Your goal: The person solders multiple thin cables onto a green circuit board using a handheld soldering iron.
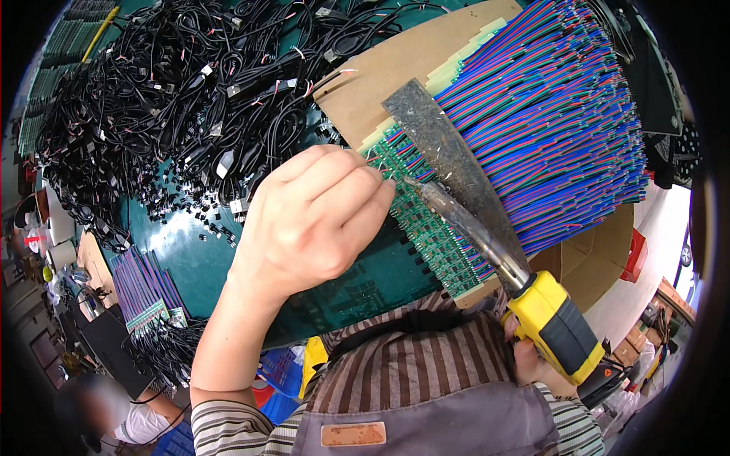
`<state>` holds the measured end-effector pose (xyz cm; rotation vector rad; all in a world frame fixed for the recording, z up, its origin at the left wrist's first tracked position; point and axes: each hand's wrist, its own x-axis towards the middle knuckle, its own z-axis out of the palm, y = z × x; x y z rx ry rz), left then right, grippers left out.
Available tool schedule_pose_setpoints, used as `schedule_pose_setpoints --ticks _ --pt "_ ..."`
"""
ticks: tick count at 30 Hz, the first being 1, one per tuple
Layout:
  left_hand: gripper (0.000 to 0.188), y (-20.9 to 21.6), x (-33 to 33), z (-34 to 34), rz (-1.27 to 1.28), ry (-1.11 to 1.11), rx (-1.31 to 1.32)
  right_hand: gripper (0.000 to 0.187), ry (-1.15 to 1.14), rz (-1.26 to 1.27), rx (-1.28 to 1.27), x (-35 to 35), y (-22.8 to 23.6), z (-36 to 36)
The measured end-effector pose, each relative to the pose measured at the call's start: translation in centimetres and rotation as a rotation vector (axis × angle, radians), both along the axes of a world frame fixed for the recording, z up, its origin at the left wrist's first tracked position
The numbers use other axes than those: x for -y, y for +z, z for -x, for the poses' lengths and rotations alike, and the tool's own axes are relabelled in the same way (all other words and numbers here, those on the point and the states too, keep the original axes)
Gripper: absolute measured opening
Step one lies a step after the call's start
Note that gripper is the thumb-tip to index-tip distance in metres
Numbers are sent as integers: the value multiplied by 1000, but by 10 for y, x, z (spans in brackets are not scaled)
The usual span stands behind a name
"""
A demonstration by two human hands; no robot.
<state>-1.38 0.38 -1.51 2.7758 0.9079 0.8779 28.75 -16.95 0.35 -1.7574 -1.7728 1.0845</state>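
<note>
My left hand [315, 220] is closed over the upper end of a row of small green circuit boards [437, 243], its fingertips pinched together. What they hold, if anything, is hidden behind the fingers. My right hand [526, 359] grips a yellow and black soldering gun [555, 323] near my lap. Its long metal barrel points up and left, and the tip is just right of my left fingers, over the boards. Blue, red, green and black wires [555, 144] fan out from the boards. A worn flat metal bar [449, 148] lies across the wires beside the barrel.
A large heap of black cables [190, 99] covers the far left of the green table [357, 304]. Brown cardboard [365, 83] lies under the boards. Purple-wired boards [148, 292] sit at the left edge. An open cardboard box [589, 262] stands right. Another person [144, 422] is at lower left.
</note>
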Motion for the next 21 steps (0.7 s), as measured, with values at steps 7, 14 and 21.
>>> schedule_pose_setpoints --ticks 7,14,21 --pt "26 -2 7 -1 -68 49 -23 27 267 -228 37 -48 25 22" --pt "28 -1 9 -6 -108 57 -60 28 -132 -172 -106 8 -14 4" --pt "28 -1 10 -3 -101 56 -79 78 -70 -10 -360 -12 6 13"
